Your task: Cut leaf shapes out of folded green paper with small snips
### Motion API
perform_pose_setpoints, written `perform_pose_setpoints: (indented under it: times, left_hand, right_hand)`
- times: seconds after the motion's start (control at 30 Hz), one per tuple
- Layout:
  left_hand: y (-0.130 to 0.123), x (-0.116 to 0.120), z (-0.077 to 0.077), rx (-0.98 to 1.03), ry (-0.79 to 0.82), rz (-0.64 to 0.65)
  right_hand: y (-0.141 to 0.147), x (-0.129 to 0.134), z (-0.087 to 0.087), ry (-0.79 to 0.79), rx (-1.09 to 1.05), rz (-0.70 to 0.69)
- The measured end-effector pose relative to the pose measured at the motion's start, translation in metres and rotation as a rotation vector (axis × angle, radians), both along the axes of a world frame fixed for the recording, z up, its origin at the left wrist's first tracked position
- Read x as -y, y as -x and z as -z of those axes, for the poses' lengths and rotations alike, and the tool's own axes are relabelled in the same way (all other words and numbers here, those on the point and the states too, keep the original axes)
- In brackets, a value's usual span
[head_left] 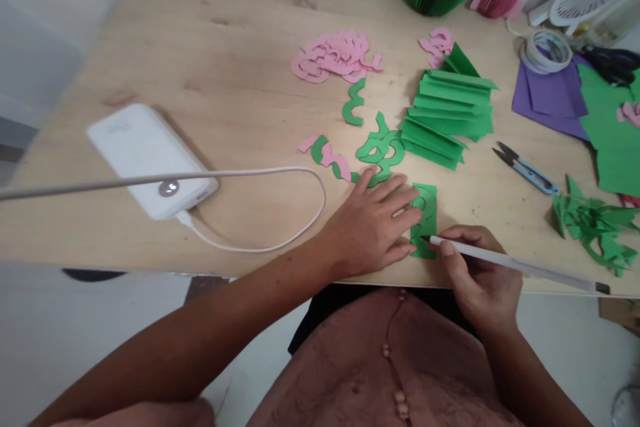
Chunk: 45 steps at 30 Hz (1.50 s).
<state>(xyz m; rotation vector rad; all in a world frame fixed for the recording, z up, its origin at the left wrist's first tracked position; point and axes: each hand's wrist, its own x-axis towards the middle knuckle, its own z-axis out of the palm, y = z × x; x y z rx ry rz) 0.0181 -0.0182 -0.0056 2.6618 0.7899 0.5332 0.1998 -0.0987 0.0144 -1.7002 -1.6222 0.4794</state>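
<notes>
My left hand (377, 223) lies flat with fingers spread, its fingertips resting on the left side of a small green paper strip (427, 213). Curved lines are drawn on that strip, and part of it is hidden under the fingers. A white pen (520, 263) is gripped in my right hand (483, 273), its dark tip at the lower part of the strip. Just beyond my left fingers are wavy green paper cutouts (383, 147), partly overlapping. Left of these lies a pink wavy cutout (327, 157) among green pieces.
A white power bank (150, 157) with its cable (280, 172) lies on the left. Farther back are pink cutouts (335, 57) and pleated green paper (447, 110). To the right are blue thread snips (525, 168), green scraps (597, 227), tape rolls (547, 50) and purple paper (547, 93).
</notes>
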Motion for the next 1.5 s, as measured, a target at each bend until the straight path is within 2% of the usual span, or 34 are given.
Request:
perform_pose_setpoints:
  times: [0.3,0.53,0.77,0.93,1.13,1.5]
  left_hand:
    - [0.000,0.000,0.000,0.000,0.007,-0.005]
    - [0.000,0.001,0.000,0.010,0.018,-0.006]
    - [0.000,0.001,-0.002,-0.006,0.041,0.000]
    - [-0.001,0.000,0.000,-0.006,0.022,0.002]
    - [-0.001,0.001,0.001,-0.005,0.002,-0.004]
    - [-0.001,0.001,0.001,0.010,-0.012,-0.003]
  right_hand:
    - [0.006,-0.005,-0.001,-0.025,0.109,0.003]
    - [0.005,-0.003,0.000,-0.046,0.045,0.076]
    - [-0.002,0.005,0.003,-0.003,0.110,-0.033]
    - [-0.003,0.009,0.006,-0.049,0.173,-0.022]
    - [-0.001,0.005,0.003,-0.019,0.070,-0.052]
    - [0.008,-0.011,-0.002,0.018,0.048,0.053]
